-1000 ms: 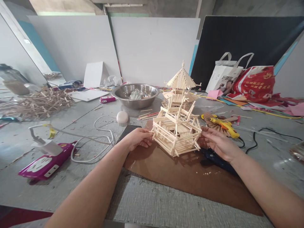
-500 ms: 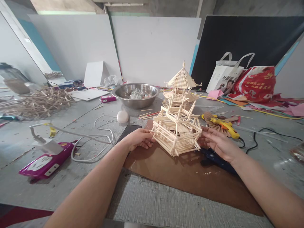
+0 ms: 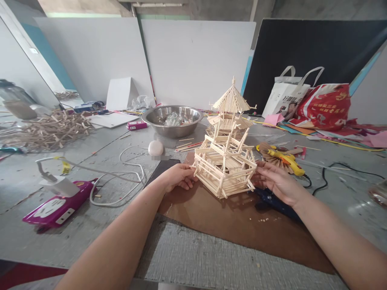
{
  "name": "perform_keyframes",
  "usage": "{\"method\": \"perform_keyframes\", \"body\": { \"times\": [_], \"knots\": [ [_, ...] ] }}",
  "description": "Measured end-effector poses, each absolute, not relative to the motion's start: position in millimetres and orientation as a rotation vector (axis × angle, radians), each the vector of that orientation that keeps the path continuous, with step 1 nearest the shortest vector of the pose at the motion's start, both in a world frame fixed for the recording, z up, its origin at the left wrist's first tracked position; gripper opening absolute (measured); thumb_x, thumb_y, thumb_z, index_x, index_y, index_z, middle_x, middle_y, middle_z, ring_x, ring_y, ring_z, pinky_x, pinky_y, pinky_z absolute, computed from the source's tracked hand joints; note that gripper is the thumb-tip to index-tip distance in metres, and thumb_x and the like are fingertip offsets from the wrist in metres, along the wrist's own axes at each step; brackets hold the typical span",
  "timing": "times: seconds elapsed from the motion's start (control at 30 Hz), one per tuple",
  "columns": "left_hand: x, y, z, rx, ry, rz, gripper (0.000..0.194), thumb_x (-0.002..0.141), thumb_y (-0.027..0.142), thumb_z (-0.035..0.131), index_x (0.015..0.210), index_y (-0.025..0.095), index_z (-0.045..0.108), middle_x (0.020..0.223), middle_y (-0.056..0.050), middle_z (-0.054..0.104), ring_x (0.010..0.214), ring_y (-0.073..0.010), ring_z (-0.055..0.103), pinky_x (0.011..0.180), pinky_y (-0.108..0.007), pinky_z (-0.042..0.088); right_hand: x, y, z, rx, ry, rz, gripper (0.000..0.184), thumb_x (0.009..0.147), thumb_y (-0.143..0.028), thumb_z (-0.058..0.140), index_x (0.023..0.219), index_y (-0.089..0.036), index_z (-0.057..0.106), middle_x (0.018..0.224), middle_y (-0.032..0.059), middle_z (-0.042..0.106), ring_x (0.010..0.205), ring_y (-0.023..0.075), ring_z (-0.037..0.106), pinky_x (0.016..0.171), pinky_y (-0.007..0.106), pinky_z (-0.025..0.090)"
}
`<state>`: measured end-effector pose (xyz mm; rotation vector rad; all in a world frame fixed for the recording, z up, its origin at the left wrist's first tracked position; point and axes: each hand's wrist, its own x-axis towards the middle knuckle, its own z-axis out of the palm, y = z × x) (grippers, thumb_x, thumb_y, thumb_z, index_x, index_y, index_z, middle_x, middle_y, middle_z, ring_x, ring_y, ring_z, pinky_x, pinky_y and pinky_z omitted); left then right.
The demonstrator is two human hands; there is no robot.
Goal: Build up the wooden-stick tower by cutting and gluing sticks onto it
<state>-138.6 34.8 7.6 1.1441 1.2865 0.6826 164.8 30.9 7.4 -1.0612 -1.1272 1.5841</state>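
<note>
A tall pagoda model (image 3: 226,153) built of thin wooden sticks stands on a brown cardboard sheet (image 3: 229,225) on the grey table. My left hand (image 3: 178,177) grips the left edge of its bottom tier, fingers curled. My right hand (image 3: 276,181) holds the right edge of the same tier with fingers pinched against it. A dark blue tool (image 3: 278,203) lies partly under my right hand.
A yellow glue gun (image 3: 284,159) lies to the right, a steel bowl (image 3: 172,119) behind, a dark phone (image 3: 163,167) and white round object (image 3: 155,148) to the left. A pink power strip (image 3: 57,205) with white cable, a stick pile (image 3: 51,131), and bags (image 3: 323,106) stand around.
Both hands keep their hold on the model's base; the model has barely shifted. The view has drifted slightly.
</note>
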Motion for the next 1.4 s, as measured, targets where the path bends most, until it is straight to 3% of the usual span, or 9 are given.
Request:
{"method": "perform_keyframes", "body": {
  "times": [0.73,1.17,1.4],
  "knots": [
    [-139.0,35.1,7.0,1.171,1.273,0.729,0.036,0.058,0.044,0.068,0.073,0.013,0.060,0.067,-0.003,0.063,0.044,-0.0067,0.051,0.041,-0.018,0.040,164.0,29.4,7.7,-1.042,-1.114,1.616,0.017,0.069,-0.027,0.064,0.085,-0.025,0.059,0.076,-0.0020,0.065,0.069,0.0117,0.060,0.061,0.023,0.048],
    [-136.2,35.4,12.9,1.103,1.347,0.893,0.037,0.056,0.038,0.071,0.080,0.013,0.058,0.057,0.001,0.058,0.045,-0.0074,0.052,0.045,-0.019,0.042,160.1,25.6,9.2,-1.023,-1.091,1.603,0.016,0.067,-0.025,0.066,0.082,-0.024,0.060,0.074,-0.0013,0.063,0.069,0.0135,0.060,0.059,0.026,0.049],
    [-136.4,34.5,15.4,1.097,1.367,0.909,0.037,0.057,0.037,0.070,0.082,0.013,0.058,0.063,0.000,0.060,0.047,-0.0078,0.054,0.046,-0.020,0.043,161.2,27.0,7.5,-1.014,-1.099,1.614,0.019,0.067,-0.026,0.067,0.084,-0.023,0.059,0.074,-0.0012,0.063,0.069,0.0131,0.060,0.059,0.026,0.049]
  ]
}}
